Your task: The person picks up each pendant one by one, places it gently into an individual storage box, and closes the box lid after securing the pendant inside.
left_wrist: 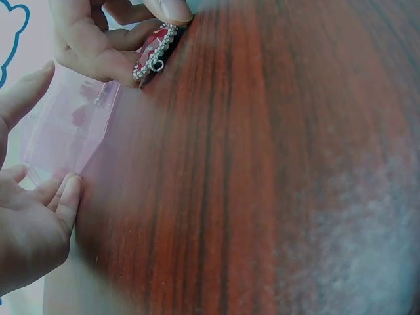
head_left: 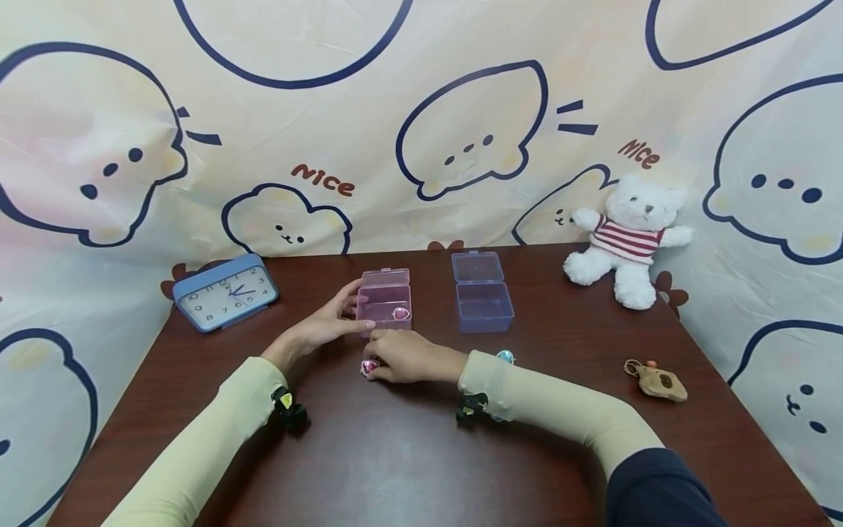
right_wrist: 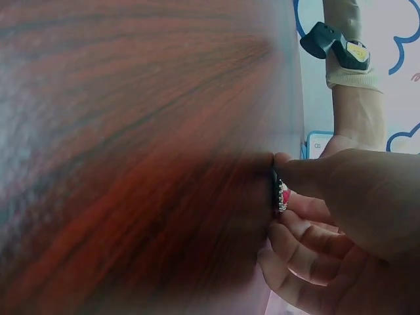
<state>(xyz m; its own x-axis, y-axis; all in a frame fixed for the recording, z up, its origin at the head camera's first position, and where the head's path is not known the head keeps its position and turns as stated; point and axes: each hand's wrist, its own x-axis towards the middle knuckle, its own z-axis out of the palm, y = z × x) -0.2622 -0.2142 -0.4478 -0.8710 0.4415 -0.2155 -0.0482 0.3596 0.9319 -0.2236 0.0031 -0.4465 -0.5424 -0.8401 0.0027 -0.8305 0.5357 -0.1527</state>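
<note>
A clear pink plastic box [head_left: 384, 313] stands with its lid raised, a pink gem pendant [head_left: 400, 313] inside at its right. My left hand [head_left: 323, 322] holds the box's left side, thumb at the front and fingers along the side. Just in front of the box, my right hand [head_left: 411, 357] pinches a red gem pendant [left_wrist: 152, 54] between thumb and fingers, close to the tabletop. The pendant has a silver beaded rim and a small loop; in the right wrist view the fingers partly cover it.
Right of the pink box stands a lidded blue box [head_left: 485, 307], lid raised. A light-blue gem [head_left: 506, 356] shows behind my right forearm. A blue clock [head_left: 227, 293] is at left; a white teddy bear [head_left: 628, 241] and a tan keyring pouch [head_left: 661, 383] are at right.
</note>
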